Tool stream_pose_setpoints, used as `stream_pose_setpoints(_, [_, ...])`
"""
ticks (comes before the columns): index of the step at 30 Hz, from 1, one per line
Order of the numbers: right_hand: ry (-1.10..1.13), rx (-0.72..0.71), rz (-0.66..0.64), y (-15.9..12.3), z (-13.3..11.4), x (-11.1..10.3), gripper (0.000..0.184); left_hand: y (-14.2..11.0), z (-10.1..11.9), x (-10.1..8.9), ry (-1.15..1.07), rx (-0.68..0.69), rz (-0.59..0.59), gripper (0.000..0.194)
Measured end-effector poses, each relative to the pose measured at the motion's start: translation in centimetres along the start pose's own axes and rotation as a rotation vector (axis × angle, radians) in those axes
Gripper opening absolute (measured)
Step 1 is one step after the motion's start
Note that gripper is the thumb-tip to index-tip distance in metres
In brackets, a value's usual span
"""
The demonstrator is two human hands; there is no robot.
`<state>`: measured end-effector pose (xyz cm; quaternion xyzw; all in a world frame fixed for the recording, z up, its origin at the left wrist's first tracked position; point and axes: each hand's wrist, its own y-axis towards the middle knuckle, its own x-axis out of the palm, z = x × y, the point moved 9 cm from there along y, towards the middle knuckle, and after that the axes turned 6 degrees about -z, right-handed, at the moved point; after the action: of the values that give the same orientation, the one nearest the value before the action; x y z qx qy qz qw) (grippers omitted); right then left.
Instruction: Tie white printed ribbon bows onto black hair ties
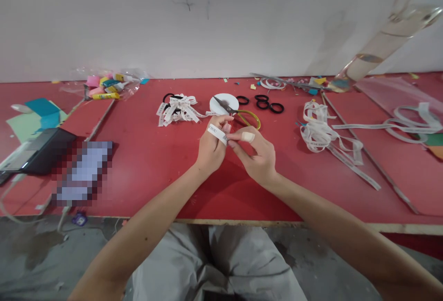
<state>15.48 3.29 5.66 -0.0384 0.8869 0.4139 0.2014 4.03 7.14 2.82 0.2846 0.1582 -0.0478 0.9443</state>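
Left hand: the left hand [212, 149] is over the red table [155, 162], near its middle. Its fingers are bent; their tips are partly hidden, so I cannot tell whether they grip something.
Right hand: the right hand [258, 156] is just beside the left one. Its thumb and first finger are pinched together on the end of the ribbon. A plaster [248, 137] covers part of one finger.
Ribbon: the white ribbon [217, 133], with dark letters, lies across the left fingers and reaches the right fingertips.
Just behind the hands: the scissors [256, 119] have yellow handles close to the right hand, and their blades lie over the white spool [234, 100].
Farther behind: a ribbon bundle [182, 107] is left of the spool, and black rings [266, 102] are to its right.
Left room: red surface stretches between the left forearm and the phone [85, 169], which is near the front edge.
Right room: red surface stretches from the right hand to the loose ribbons [313, 130].
Front edge: both forearms cross over the pale front edge [242, 222].
Back edge: the table ends at the wall [138, 24]; a bottle [375, 50] stands at the back right.
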Motion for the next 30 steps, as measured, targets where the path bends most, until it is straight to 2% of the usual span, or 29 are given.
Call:
stream_pose_setpoints(4, [0.024,0.09,-0.031,-0.1,1.0,0.3,0.013,0.2,-0.7,0.5,-0.23,-0.075,-0.044,0.028])
stream_pose_setpoints(7, [0.043,0.13,-0.044,-0.2,1.4,0.4,0.01,0.3,-0.7,0.8,-0.318,-0.089,-0.078,0.029])
stream_pose_setpoints(16, [0.119,0.183,-0.057,-0.6,2.1,0.8,0.013,0.4,-0.3,0.8,-0.3,-0.078,-0.092,0.03])
stream_pose_setpoints(21, [0.1,0.109,-0.035,-0.4,1.2,0.6,0.01,0.4,-0.3,0.6,-0.308,-0.078,-0.071,0.031])
stream_pose_setpoints(24, [0.065,0.075,-0.022,-0.2,0.8,0.4,0.01,0.3,-0.5,0.5,-0.314,-0.106,-0.055,0.031])
stream_pose_setpoints(30, [0.069,0.122,-0.053,-0.3,1.5,0.8,0.008,0.1,-1.1,0.8,-0.434,-0.203,-0.049,0.033])
